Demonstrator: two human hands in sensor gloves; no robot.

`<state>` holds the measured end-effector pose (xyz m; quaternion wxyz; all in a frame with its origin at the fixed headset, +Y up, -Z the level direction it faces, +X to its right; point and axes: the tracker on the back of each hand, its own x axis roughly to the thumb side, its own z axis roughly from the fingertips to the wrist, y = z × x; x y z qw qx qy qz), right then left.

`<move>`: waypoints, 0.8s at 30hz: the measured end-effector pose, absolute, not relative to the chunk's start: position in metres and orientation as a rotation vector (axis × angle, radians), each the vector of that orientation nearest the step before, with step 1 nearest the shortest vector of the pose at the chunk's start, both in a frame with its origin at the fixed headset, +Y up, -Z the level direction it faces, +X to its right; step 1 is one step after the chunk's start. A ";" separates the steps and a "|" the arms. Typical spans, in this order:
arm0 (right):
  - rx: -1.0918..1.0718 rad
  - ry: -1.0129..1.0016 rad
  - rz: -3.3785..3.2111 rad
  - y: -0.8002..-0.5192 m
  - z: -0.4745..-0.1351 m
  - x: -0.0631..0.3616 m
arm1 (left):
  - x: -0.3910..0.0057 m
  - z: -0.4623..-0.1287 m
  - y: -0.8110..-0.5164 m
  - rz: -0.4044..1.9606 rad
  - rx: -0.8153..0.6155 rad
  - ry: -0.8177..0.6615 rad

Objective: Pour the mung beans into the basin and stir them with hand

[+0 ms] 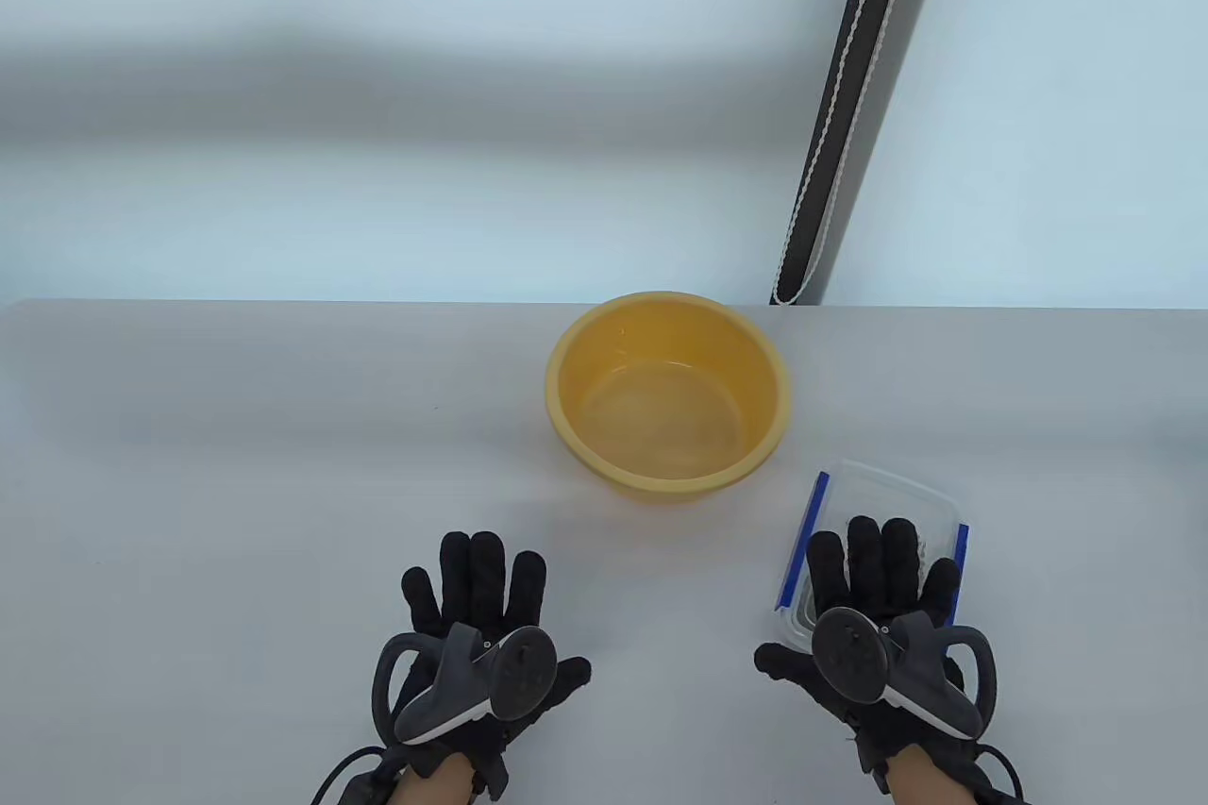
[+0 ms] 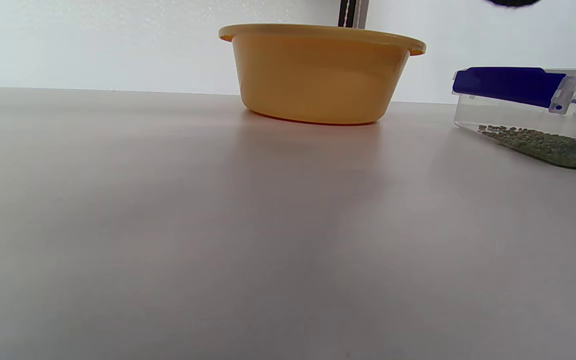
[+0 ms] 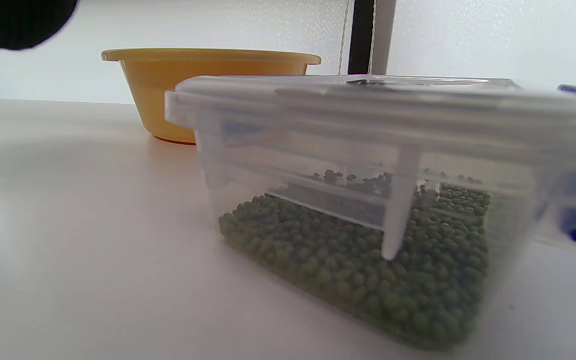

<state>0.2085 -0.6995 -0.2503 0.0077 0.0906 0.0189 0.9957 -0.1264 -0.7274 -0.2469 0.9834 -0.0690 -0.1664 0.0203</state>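
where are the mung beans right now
The mung beans sit in the clear container at the right of the table view, just right of and nearer than the yellow basin, under the right hand.

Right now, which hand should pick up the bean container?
Right. The right hand already hovers over the clear container of mung beans, right of the yellow basin. The left hand lies flat on bare table, farther away.

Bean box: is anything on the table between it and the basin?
Nothing visible. The box sits just right of and nearer than the basin, with only bare table between. The right hand lies flat over the box.
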 end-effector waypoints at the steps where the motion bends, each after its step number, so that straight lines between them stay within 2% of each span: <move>1: 0.283 0.067 3.116 -0.700 -0.251 0.209 | -0.126 -0.247 -0.729 0.043 -0.152 -0.333; 10: 0.171 0.115 3.081 -0.702 -0.255 0.220 | -0.126 -0.248 -0.730 0.046 -0.148 -0.330; 13: -0.055 0.103 3.021 -0.707 -0.260 0.239 | -0.127 -0.247 -0.730 0.050 -0.150 -0.329; 15: -0.278 0.111 2.887 -0.715 -0.263 0.260 | -0.127 -0.247 -0.730 0.060 -0.150 -0.327; 18: -0.473 0.143 2.680 -0.731 -0.266 0.288 | -0.127 -0.247 -0.731 0.070 -0.151 -0.313; 21: -0.499 0.231 2.517 -0.746 -0.267 0.307 | -0.127 -0.247 -0.731 0.075 -0.156 -0.311; 24: -0.471 0.227 2.158 -0.760 -0.269 0.317 | -0.127 -0.247 -0.731 0.078 -0.159 -0.311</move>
